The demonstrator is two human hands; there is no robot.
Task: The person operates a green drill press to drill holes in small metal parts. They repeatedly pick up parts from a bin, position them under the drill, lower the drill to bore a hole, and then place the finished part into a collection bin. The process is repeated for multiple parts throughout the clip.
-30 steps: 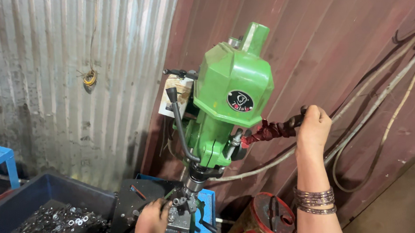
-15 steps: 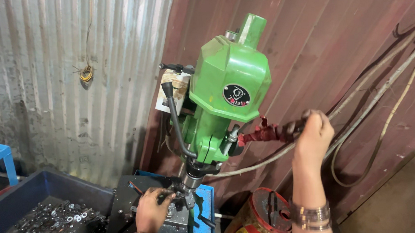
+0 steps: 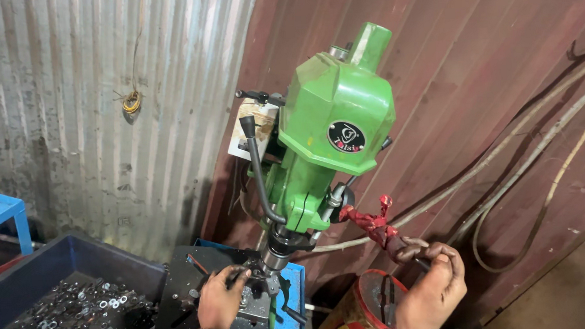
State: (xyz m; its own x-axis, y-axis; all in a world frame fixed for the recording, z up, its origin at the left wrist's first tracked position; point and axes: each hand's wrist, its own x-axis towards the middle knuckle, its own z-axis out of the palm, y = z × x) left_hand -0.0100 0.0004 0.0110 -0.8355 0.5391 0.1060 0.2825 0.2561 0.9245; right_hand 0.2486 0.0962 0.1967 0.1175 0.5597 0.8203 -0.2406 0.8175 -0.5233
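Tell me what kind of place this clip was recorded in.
Probably a small metalworking workshop. A green bench drill press stands against corrugated metal walls, a blue bin of small metal rings sits beside it, and the right hand grips the cloth-wrapped feed lever.

Drill press (image 3: 334, 135) is standing at centre, its head leaning toward the right, backed by the wall panels (image 3: 487, 61). Feed lever (image 3: 261, 179) is hanging off the left side of the head; wrapped handle (image 3: 374, 223) is sticking out to the right, below the head. Chuck (image 3: 277, 249) is sitting under the head, directly above the vise (image 3: 253, 307) on the machine's surface (image 3: 186, 290). Left hand (image 3: 218, 302) is resting at the vise, just left of the chuck. Right hand (image 3: 432, 287) is closing on the handle's outer end. Tray of washers (image 3: 66, 310) is lying left of the surface. Drum (image 3: 360, 311) is standing right of the surface, below the handle. Cables (image 3: 533, 165) are running along the wall behind the right hand.
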